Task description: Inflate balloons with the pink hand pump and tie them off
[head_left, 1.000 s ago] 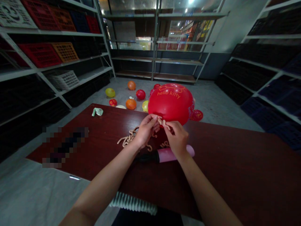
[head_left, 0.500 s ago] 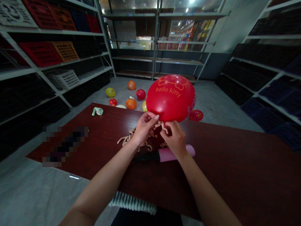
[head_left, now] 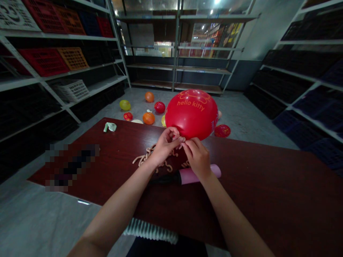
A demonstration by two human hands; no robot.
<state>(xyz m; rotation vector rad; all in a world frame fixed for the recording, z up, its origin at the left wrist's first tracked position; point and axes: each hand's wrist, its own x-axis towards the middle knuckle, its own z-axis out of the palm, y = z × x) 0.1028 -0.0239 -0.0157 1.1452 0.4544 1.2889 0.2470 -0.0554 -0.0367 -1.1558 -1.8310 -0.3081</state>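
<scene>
While the red balloon [head_left: 191,115] stood just beyond and above both hands, at the far edge of the table [head_left: 257,192], the left grip [head_left: 166,144] pinched its lower end; the right grip [head_left: 198,156] was closed beside it, its contents hidden. The balloon looked taut, rounded and glossy, with orange "hello kitty" lettering. Tan curly strands [head_left: 146,157] lay below.

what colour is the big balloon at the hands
The big balloon is red with orange-yellow lettering, seen best in the head view.
</scene>
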